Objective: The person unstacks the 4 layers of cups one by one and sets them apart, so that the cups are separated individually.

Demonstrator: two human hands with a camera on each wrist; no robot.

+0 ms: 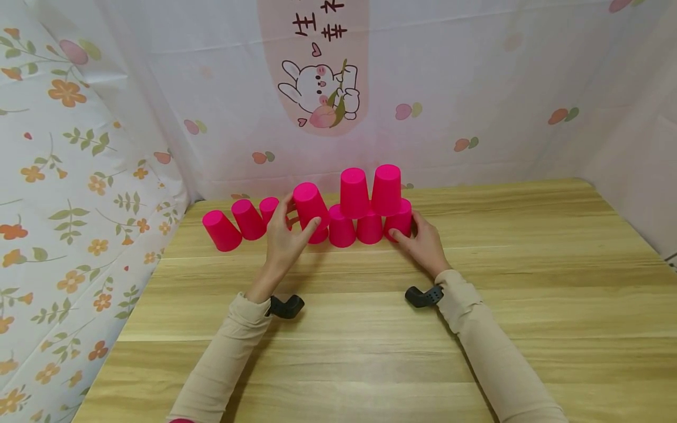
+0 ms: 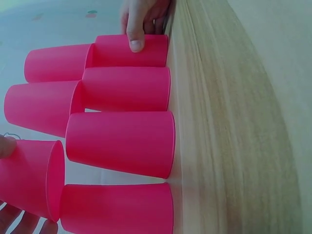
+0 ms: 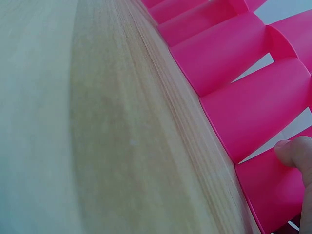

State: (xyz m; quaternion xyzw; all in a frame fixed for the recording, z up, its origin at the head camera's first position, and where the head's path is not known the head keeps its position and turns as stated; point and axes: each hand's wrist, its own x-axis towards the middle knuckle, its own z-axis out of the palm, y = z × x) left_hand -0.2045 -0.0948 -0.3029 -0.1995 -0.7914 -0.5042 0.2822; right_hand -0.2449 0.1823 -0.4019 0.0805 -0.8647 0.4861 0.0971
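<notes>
My left hand point(image 1: 285, 238) grips an upside-down pink cup point(image 1: 309, 202), thumb on the near side and fingers behind. Its open rim comes close over the bottom row in the left wrist view, at the gap between the end cup point(image 2: 117, 209) and its neighbour point(image 2: 122, 144). Two pink cups point(image 1: 354, 194) point(image 1: 386, 189) stand upside down on that row, farther right. Around the rightmost bottom cup point(image 1: 398, 218) my right hand point(image 1: 427, 247) has its thumb in front and fingers behind. That thumb point(image 3: 295, 153) presses the cup's side in the right wrist view.
Three more upside-down pink cups point(image 1: 222, 231) point(image 1: 248, 220) point(image 1: 268, 207) stand left of the stack, partly behind my left hand. All are near the back of the wooden table point(image 1: 338, 352). A printed cloth point(image 1: 211, 76) hangs behind it, and a flowered one point(image 1: 79, 194) at the left.
</notes>
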